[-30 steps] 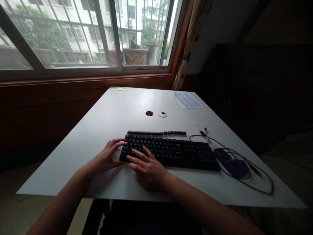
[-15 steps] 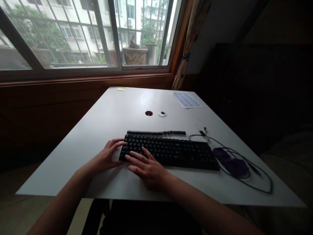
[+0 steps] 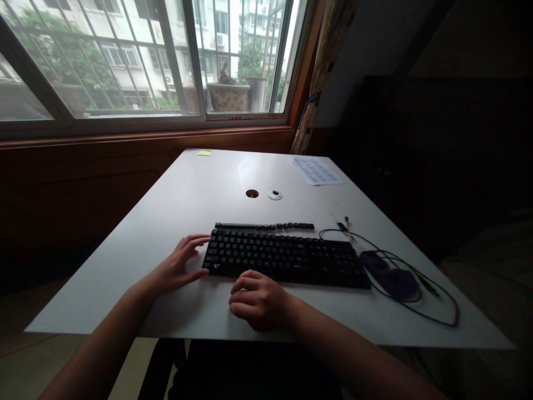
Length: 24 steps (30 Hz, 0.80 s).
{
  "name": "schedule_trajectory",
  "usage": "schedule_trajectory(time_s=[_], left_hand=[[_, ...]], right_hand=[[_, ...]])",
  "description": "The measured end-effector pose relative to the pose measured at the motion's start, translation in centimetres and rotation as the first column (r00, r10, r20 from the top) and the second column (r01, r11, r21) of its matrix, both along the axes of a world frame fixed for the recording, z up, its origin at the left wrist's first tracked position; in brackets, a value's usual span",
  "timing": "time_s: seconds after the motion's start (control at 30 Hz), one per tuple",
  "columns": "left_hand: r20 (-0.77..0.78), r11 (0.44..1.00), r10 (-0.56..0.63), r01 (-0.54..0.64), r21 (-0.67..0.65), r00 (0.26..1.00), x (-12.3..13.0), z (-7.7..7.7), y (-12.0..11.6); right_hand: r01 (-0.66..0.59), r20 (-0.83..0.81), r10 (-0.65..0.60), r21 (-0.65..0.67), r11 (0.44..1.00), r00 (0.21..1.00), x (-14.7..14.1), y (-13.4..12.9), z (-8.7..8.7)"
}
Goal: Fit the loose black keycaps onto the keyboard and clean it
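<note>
A black computer keyboard (image 3: pixel 287 258) lies flat on the white table, and its front row looks darker than the lettered rows behind. My left hand (image 3: pixel 183 264) is at the keyboard's left end, thumb and fingers spread apart, fingertips touching or almost touching its edge. Just in front of the keyboard, my right hand (image 3: pixel 260 300) rests low over the table with its fingers curled in; whatever the fingers may hold is hidden. Behind the keyboard stretches a line of loose black keycaps (image 3: pixel 266 226), with a long spacebar cap (image 3: pixel 238 226) among them.
Right of the keyboard lie a dark purple cloth (image 3: pixel 389 275) and a looped black cable (image 3: pixel 445 322). Small thin tools (image 3: pixel 347 229) sit behind its right end. Farther back are a hole (image 3: pixel 252 194), a white round cover (image 3: pixel 275 195), printed paper (image 3: pixel 318 171) and a yellow note (image 3: pixel 204 153).
My right hand has drawn back from the keyboard's front left keys toward me, its fingers curling in. My left hand stays at the left end. The view shifted slightly.
</note>
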State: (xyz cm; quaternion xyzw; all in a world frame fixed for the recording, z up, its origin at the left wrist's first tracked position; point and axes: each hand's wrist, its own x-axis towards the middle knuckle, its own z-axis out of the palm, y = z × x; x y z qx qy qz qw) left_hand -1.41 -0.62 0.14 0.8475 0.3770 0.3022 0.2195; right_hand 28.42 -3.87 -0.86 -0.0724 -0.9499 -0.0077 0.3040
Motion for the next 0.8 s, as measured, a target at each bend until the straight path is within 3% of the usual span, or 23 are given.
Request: schedule_trajectory(time_s=[0.13,0.23,0.43,0.53,0.8], left_hand=[[0.074,0.981,0.150,-0.158,0.110,0.986,-0.1,1.3,0.9],[0.038,0.967,0.217,-0.220,0.131,0.976,-0.1,2.3,2.6],[-0.122,0.966,0.194,-0.168,0.197,0.973,0.0,1.4,8.4],[-0.134,0.978,0.166,-0.146,0.151,0.977,0.1,0.6,10.8],[-0.122,0.997,0.068,-0.072,-0.026,0.990,0.5,0.1,13.0]], right_hand=[[-0.005,0.003,0.005,-0.003,1.000,1.000,-0.1,0.1,0.1],[-0.002,-0.026,0.002,0.001,1.000,1.000,-0.2,0.1,0.3],[0.000,-0.130,-0.005,-0.033,0.999,0.991,0.1,0.2,0.8],[0.062,-0.244,-0.078,-0.071,0.996,0.967,0.7,0.6,1.2],[0.249,-0.530,-0.370,-0.287,0.925,0.763,3.3,2.2,2.8]])
